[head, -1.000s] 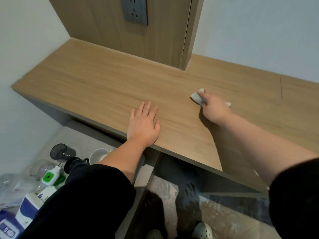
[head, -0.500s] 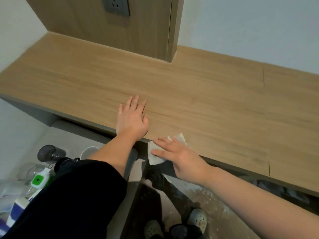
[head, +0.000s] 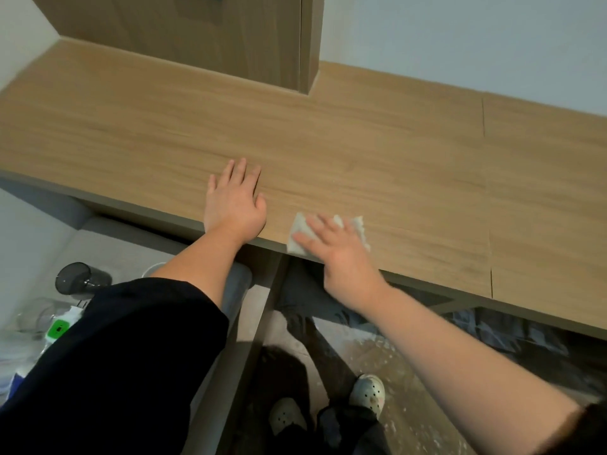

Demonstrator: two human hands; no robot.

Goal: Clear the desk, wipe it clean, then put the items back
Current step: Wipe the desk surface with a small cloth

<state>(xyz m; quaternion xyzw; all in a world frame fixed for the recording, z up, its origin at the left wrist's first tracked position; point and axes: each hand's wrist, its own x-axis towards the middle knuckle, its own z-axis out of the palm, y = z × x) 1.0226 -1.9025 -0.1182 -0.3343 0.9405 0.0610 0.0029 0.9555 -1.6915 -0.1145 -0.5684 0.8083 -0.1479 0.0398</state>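
Where the right hand (head: 341,254) presses, white tissue (head: 296,230) lies crumpled, ragged-edged.

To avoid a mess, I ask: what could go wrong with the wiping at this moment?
1. The tissue under the right hand overhangs the front edge of the desk; it may slip off to the floor.
2. The left sleeve shows beside the dark cup below; it might knock it.

Head-worn camera looks steeply down, close over the desk's (head: 361,142) front edge.
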